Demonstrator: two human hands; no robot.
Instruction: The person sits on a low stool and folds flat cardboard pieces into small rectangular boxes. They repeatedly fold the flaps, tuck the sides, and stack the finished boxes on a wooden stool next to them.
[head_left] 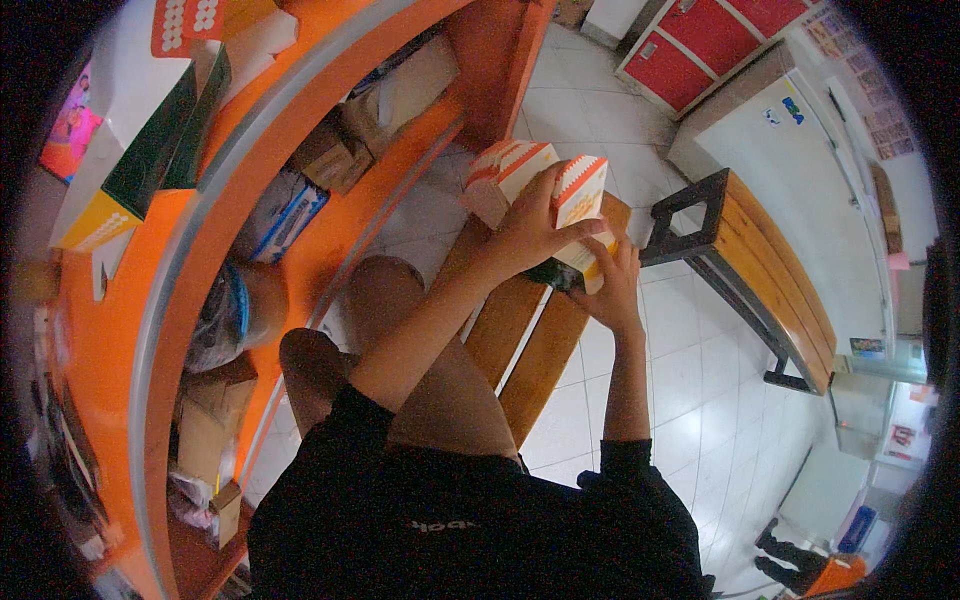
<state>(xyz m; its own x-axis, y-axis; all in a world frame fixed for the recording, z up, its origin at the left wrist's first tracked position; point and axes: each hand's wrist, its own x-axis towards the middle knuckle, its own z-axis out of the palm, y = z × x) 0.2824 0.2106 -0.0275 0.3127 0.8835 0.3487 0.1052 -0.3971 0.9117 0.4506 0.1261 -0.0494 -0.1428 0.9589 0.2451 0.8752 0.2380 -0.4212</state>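
A small folding paper carton [581, 190], white with orange stripes and a yellow part, is between my two hands above the wooden bench. My left hand [532, 228] is closed round its left side, with the thumb lying across the front. Lower down, my right hand [612, 285] grips the yellow and dark green lower end with bent fingers. Just beyond my left hand is another striped carton [508, 172], partly hidden by that hand. Whether it rests on the bench or touches my fingers, I cannot tell.
The slatted bench [535, 345] runs beneath my hands, beside my bare knees. At left curves an orange counter [110, 340] with flattened cartons [150, 130] on top and packed shelves below. A second bench [765, 270] stands right. A person [815, 570] is far off, lower right.
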